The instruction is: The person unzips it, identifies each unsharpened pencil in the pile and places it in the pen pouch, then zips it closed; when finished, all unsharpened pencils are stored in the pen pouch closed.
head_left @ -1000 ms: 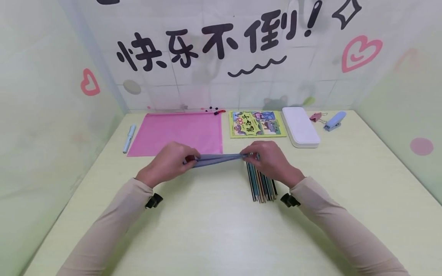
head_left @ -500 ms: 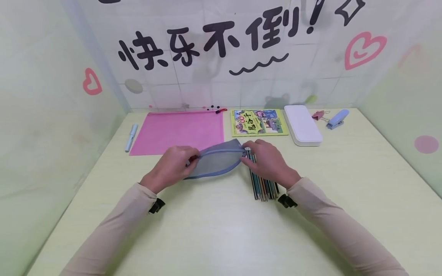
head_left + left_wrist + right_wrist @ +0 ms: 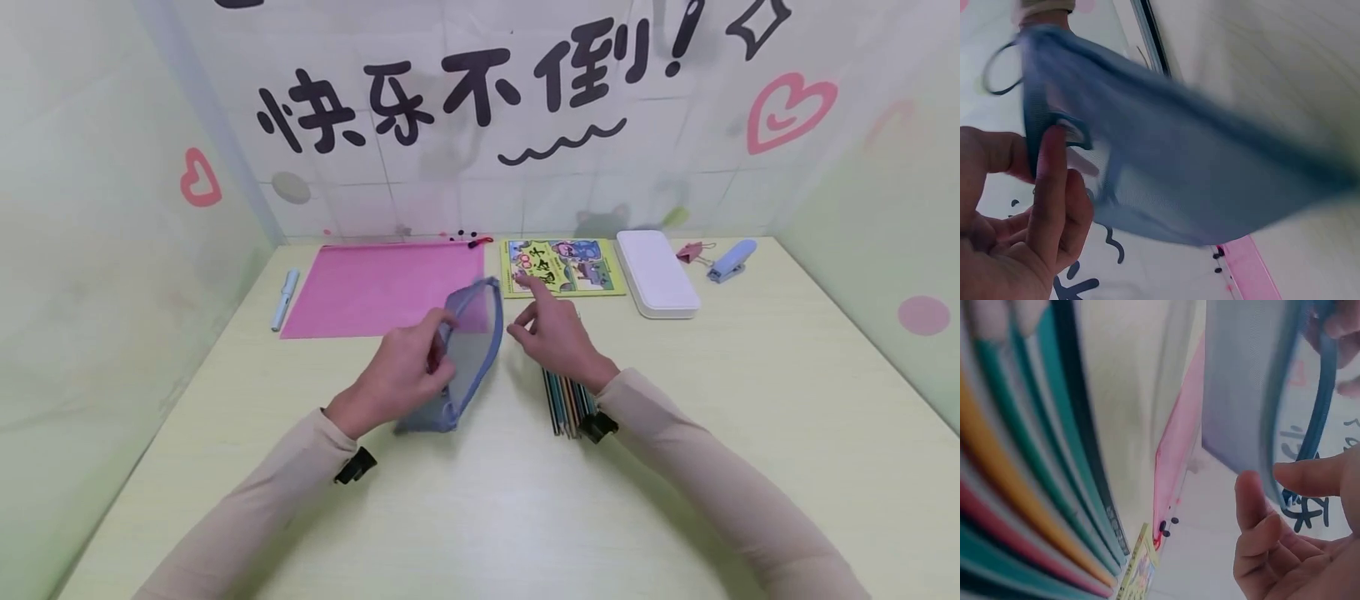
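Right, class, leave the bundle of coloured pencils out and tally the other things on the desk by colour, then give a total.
Blue: 3 - mesh pouch, pen, stapler
Pink: 2 - zip folder, binder clip
White: 1 - case
Yellow-green: 1 - booklet
Total: 7

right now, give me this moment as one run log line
left hand: grips blue mesh pouch, tilted up | right hand: open, off pouch, over colored pencils | pink folder behind

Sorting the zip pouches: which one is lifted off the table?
The blue mesh pouch, held upright by the left hand; the pink pouch lies flat behind.
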`<state>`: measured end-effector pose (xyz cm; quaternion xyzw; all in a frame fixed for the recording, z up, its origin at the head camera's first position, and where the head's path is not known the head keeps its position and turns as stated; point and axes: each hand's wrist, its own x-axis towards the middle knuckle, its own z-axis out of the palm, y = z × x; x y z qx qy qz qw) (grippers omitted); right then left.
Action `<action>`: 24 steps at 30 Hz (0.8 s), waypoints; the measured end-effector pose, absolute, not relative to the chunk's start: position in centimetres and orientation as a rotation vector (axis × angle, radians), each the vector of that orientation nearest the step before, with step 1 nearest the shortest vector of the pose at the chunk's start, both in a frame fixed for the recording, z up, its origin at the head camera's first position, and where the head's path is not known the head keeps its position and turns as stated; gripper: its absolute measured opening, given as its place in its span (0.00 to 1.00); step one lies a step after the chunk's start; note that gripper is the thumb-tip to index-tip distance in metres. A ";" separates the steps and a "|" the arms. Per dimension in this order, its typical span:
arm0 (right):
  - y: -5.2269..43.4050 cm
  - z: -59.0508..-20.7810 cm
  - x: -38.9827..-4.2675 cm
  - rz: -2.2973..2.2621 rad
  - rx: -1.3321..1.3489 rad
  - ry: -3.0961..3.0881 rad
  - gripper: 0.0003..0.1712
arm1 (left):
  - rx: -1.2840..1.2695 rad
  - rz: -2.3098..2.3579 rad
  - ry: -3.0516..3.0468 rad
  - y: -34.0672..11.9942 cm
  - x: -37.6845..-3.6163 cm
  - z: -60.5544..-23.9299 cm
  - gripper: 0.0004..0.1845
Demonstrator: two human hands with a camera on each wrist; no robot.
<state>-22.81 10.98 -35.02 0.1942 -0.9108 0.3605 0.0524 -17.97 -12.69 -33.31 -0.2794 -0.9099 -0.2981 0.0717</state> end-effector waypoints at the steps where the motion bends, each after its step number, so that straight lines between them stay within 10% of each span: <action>1: 10.8 -35.0 -22.8 1.135 0.589 -2.770 0.40 | -0.842 -0.922 -2.719 -12.5 -18.0 -33.2 0.23; 24: 10.8 -35.2 -21.8 1.139 0.754 -2.942 0.10 | -0.625 -0.524 -2.898 -13.6 -20.7 -30.9 0.09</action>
